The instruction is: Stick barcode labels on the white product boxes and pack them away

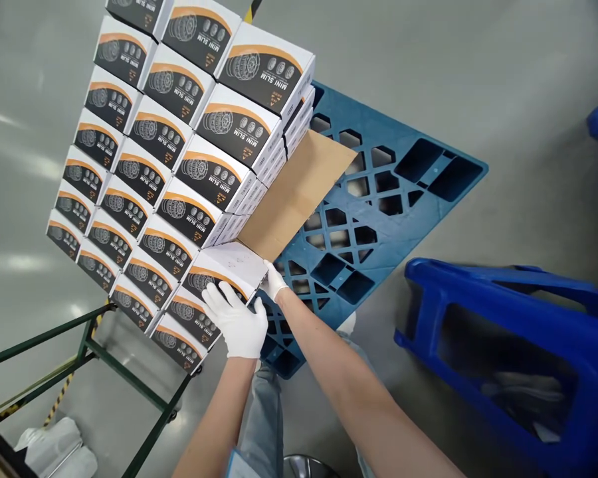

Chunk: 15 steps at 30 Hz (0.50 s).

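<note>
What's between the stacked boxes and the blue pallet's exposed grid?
In the head view, brown cardboard shows between the boxes and the exposed grid of the blue pallet.

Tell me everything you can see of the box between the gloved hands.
The box looks like printed cardboard: a plain white side and a face with black and orange artwork, partly covered. It sits among similar boxes, beside a brown sheet. The left hand has its fingers on the printed face; the right hand is at a corner of the white side. Its underside is hidden.
</note>
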### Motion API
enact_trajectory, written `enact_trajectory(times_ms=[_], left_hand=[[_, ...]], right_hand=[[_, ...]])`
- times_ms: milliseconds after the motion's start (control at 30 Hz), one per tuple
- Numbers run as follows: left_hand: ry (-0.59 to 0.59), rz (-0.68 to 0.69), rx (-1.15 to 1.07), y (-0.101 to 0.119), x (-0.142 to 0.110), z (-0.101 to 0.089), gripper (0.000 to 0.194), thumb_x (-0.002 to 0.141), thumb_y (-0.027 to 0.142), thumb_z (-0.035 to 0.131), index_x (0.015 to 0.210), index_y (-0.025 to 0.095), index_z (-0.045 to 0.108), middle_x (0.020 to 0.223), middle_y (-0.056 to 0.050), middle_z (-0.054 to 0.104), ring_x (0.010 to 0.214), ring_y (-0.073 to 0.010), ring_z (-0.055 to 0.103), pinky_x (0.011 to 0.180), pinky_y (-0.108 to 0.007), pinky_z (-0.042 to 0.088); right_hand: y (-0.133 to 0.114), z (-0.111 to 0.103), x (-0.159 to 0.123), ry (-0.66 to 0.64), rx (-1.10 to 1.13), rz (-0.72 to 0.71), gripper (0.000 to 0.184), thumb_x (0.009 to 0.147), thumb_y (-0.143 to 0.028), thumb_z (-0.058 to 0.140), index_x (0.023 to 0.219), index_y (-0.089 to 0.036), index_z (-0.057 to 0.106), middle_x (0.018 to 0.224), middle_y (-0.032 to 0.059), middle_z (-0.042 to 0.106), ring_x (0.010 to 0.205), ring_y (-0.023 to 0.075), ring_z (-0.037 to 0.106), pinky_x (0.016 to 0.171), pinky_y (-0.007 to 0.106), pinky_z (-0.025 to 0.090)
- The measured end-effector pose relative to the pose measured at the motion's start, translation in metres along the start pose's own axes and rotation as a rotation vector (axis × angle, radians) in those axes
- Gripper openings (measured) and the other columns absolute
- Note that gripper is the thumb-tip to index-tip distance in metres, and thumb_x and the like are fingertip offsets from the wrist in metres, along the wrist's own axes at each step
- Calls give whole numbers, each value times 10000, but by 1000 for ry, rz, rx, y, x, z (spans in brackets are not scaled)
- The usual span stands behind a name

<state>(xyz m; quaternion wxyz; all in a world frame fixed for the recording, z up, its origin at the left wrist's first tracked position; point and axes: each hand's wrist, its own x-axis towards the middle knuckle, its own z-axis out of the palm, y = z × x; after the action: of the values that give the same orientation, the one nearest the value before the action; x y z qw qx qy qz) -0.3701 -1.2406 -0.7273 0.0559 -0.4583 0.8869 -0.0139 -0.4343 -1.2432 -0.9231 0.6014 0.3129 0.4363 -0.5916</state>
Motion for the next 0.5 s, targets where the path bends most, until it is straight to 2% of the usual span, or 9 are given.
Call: enact_trajectory(times_ms=[100,200,333,500], left_hand=[[-21,-22,-18,-1,-2,7,896,914,406,615,1591,-54,251,1657,-385,179,1597,-515,64,1257,-733,178],[-55,-41,-42,0,-5,13,924,917,414,613,1600,-70,222,1665,-399,147,1597,-526,36,1251,-744,176],[-104,-80,-58,5,-12,15,975,925,427,606,1615,-95,158,1674,-425,82,1594,-543,-19,1241,-771,144],[-128,-84,-54,9,-14,16,963,927,438,594,1621,-90,187,1685,-418,78,1596,-543,-16,1239,-770,145]], right_hand=[[2,-3,6,103,40,57,352,1024,-482,527,1135,-168,640,936,77,759,851,187,689,835,341,609],[1,-5,16,171,-14,57,350,1014,-486,567,1151,-169,627,929,82,748,842,199,686,780,370,628],[-2,-5,25,231,-94,42,399,996,-515,605,1148,-150,655,920,111,735,870,231,705,762,402,646],[1,-4,21,269,-183,-10,506,959,-597,635,1114,-119,695,944,160,737,988,295,718,805,415,646]])
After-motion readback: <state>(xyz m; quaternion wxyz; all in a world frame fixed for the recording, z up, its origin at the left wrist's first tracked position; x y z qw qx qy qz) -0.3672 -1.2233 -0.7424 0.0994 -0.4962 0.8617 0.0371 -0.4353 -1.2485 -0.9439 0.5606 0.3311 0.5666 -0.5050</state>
